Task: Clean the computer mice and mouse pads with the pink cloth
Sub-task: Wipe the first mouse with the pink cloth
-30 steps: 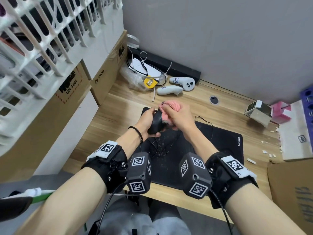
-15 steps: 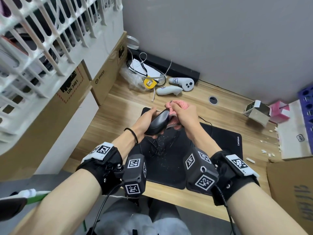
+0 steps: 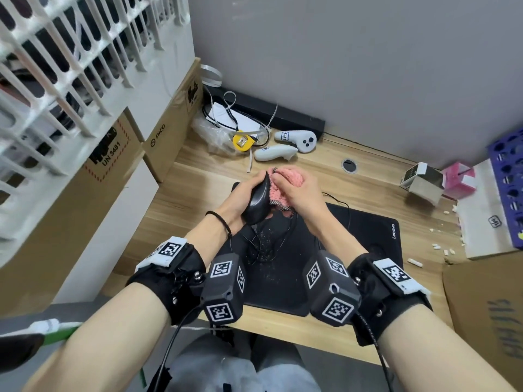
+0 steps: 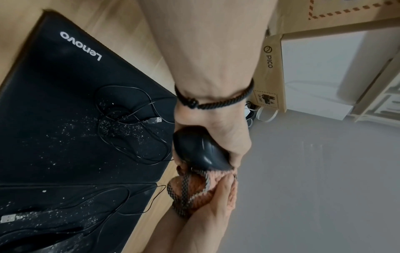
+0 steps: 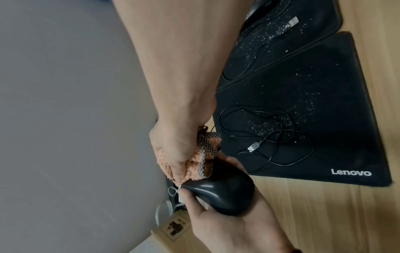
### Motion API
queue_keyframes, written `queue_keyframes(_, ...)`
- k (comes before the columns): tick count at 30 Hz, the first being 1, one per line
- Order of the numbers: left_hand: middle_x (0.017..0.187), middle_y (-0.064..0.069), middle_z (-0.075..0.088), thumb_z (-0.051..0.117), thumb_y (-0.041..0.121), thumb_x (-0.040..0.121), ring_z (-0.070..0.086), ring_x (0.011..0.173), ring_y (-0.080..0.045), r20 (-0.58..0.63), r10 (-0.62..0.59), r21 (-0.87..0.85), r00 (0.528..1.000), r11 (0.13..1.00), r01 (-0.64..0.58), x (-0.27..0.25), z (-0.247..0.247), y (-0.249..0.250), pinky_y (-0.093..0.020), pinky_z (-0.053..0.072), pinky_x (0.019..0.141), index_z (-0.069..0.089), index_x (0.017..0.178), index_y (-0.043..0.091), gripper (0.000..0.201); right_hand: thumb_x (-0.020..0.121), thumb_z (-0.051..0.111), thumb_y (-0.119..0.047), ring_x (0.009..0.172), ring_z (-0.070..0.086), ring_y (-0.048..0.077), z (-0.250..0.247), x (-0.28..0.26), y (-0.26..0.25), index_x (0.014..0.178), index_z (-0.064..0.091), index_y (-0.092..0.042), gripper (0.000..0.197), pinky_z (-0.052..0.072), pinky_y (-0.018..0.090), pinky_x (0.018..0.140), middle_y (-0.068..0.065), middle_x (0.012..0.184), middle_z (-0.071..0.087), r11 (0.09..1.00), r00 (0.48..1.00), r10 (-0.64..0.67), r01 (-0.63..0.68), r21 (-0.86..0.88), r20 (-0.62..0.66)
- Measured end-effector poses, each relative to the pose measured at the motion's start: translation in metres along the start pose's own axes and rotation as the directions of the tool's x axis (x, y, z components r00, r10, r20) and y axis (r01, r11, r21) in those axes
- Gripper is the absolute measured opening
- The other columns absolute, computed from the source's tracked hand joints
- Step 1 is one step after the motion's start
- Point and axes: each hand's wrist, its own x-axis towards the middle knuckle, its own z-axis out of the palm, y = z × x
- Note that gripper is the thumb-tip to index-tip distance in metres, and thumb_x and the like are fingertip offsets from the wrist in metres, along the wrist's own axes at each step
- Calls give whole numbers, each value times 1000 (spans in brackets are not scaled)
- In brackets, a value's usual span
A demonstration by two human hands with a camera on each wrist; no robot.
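My left hand point(image 3: 240, 195) grips a black wired mouse point(image 3: 258, 203) tilted on its side, held above the far left corner of the black Lenovo mouse pad point(image 3: 368, 239). My right hand point(image 3: 300, 193) holds the bunched pink cloth point(image 3: 290, 179) and presses it against the mouse's right side point(image 5: 223, 195). The mouse's cable point(image 4: 134, 119) lies coiled on the pad among white specks. A second black pad point(image 4: 65, 214), also speckled, lies beside the first, with another dark mouse point(image 4: 43, 243) partly in view.
Two white controllers point(image 3: 297, 140) and a yellow tape measure point(image 3: 242, 140) lie at the back. Cardboard boxes point(image 3: 167, 137) line the left. A small box point(image 3: 421, 181), a pink box point(image 3: 458, 181) and a blue rack point(image 3: 509, 190) stand right, with white crumbs point(image 3: 414, 262) nearby.
The mouse has been turned in my left hand from lying flatter to standing on its side. My right hand has slid the cloth along it, a little up and away.
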Motion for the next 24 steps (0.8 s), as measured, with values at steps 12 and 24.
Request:
queue_keyframes(12,78,-8,65,44,45,96,62,67,-20,-210,2,-221,978,974,-49,11,-17,18,-25,51,60,63,93,10,41,80,78,-7,87,67,5,7,-22,-7,94,75,-12,15,54,22,81,-2,96,73,999,923,-32,46,-26,384)
queue_keyframes(24,99,-15,68,48,50,95,67,76,-28,-128,-20,-124,992,992,4,2,-23,-4,-33,56,68,65,112,9,48,93,66,-23,82,70,22,-8,1,-9,97,65,-27,5,55,38,56,7,96,70,989,997,77,-78,125,17)
